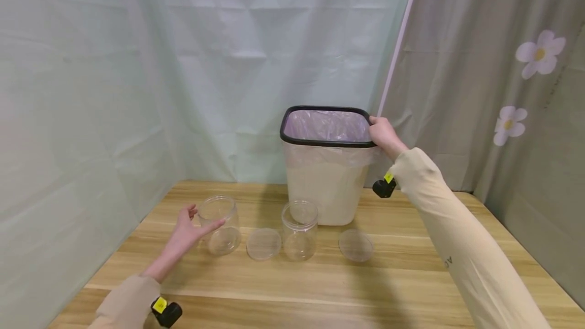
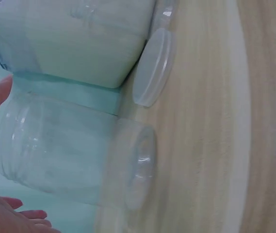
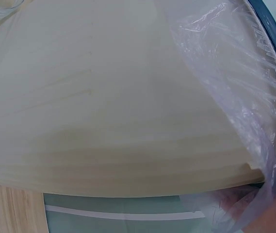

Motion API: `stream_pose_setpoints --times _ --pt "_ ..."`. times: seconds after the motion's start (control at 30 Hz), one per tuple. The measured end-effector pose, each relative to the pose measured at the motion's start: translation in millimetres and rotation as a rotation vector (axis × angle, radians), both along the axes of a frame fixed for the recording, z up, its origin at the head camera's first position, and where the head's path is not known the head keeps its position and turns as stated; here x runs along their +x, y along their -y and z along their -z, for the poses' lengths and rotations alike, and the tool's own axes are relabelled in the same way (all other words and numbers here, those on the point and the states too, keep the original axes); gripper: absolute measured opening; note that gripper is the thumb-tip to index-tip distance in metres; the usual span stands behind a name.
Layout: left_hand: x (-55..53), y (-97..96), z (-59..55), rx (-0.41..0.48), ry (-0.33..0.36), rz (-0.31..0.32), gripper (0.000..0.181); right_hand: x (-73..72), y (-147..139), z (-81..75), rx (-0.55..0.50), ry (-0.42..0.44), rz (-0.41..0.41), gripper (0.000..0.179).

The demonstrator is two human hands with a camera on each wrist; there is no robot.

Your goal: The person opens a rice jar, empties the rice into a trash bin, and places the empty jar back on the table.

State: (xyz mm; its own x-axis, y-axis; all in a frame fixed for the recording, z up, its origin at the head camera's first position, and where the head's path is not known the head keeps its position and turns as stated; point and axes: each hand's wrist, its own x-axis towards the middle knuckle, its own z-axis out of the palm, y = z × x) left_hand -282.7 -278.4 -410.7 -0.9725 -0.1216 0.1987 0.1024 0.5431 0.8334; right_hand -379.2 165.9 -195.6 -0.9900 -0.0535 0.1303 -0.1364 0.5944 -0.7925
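Observation:
My right hand [image 1: 385,135] grips the black rim of a white trash bin [image 1: 326,187] at its right corner. A thin plastic bag [image 3: 239,92] lines the bin and folds over its outside; in the right wrist view it partly covers the fingers. Around the upper part of the left clear jar [image 1: 222,230], my left hand [image 1: 189,230] is spread, thumb on the near side. The left wrist view shows a gap between those fingers and the jar. A second clear jar [image 1: 299,240] stands lidless in front of the bin.
One clear round lid [image 1: 263,243] lies flat between the jars. Another lid [image 1: 356,245] is to the right of the second jar. The wooden table [image 1: 274,293] ends at a pale curtain [image 1: 219,90] behind, with a flowered grey curtain [image 1: 457,90] on the right.

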Motion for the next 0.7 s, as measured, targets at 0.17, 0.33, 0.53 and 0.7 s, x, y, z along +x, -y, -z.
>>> stream_pose_setpoints --times 0.17,0.33,0.53,0.7 --pt "10.2 -9.4 -30.4 -0.001 0.027 -0.032 0.104 -0.1 0.2 0.6 -0.003 -0.002 0.003 0.051" --pt "22.3 -23.4 -67.0 0.043 0.025 -0.009 0.099 0.4 0.7 -0.1 0.003 -0.006 0.001 0.052" --pt "14.5 -35.4 -90.6 -0.003 -0.012 0.034 0.093 -0.2 1.0 -0.6 0.011 -0.031 0.001 0.051" --pt "-1.7 -45.8 -104.1 -0.023 -0.047 0.086 0.089 -1.8 2.0 0.4 0.014 -0.03 0.005 0.051"
